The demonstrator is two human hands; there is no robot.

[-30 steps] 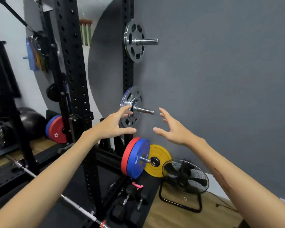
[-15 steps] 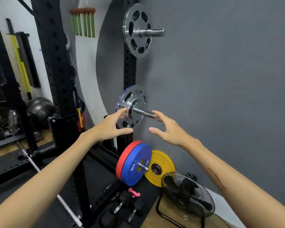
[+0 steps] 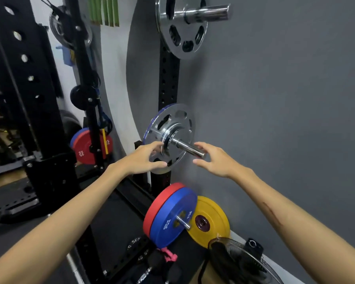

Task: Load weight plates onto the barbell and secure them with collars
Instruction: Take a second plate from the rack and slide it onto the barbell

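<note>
At the rack's middle peg (image 3: 190, 148) hangs my chrome plate (image 3: 173, 128); left hand (image 3: 143, 158), fingers spread, seems to touch its face, right hand (image 3: 215, 159) open just beside the peg tip.

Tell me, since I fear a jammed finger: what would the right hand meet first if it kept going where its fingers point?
Probably the chrome peg holding the silver plate; the right hand looks close, though depth is unclear.
</note>
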